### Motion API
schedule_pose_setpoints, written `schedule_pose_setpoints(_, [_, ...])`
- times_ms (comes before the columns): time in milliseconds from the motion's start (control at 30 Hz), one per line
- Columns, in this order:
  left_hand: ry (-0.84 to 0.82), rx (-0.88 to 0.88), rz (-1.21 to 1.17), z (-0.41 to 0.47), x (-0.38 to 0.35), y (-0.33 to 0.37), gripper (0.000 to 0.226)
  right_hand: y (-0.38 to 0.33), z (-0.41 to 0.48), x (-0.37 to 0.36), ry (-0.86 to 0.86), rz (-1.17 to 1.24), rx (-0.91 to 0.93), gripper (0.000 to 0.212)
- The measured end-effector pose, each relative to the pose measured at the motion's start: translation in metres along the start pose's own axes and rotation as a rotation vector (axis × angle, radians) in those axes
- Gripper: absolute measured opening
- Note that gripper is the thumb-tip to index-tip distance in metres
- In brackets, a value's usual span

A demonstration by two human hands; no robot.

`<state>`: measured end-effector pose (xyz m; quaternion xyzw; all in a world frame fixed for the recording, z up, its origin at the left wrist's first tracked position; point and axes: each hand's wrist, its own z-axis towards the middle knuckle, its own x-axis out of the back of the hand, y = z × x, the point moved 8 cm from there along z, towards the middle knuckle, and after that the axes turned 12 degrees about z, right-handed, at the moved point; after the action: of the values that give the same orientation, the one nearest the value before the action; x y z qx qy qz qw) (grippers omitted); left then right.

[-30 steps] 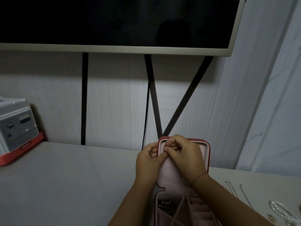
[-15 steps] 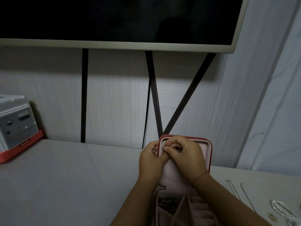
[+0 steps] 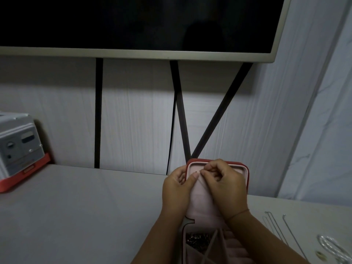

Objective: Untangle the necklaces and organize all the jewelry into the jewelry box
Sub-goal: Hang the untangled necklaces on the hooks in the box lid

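At right hand (image 3: 222, 183): tiny piece (image 3: 198, 172), pinched; likely light, slippery, so hold firmly.
Left hand (image 3: 177, 187): grips jewelry box lid (image 3: 246, 169) edge.

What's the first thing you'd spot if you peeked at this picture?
Low in the middle, the left hand grips the edge of the raised lid of a pink jewelry box with a red rim, and the right hand pinches at something there that is too small to make out. A huge dark screen fills the top. A grey and red machine sits on the table at the far left.
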<state>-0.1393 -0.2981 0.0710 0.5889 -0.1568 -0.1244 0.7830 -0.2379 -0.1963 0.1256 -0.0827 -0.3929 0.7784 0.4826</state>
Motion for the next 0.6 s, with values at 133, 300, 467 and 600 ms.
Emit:
schedule_pose_setpoints(133, [0.021,-0.005,0.056,-0.002,-0.001,0.002,0.015,0.000,-0.002,0.000,0.029,-0.032,0.011,0.015])
schedule_pose_setpoints(300, [0.045,0.000,0.071,-0.004,0.000,0.001,0.015,0.000,-0.004,-0.002,0.058,-0.073,0.052,0.018])
schedule_pose_setpoints(467, [0.032,0.046,0.034,-0.003,0.001,-0.003,0.014,0.008,-0.017,-0.002,0.020,-0.138,0.044,0.012])
schedule_pose_setpoints(600, [0.002,0.078,0.017,-0.003,0.000,-0.007,0.014,0.034,-0.034,-0.002,-0.189,-0.258,-0.189,0.012])
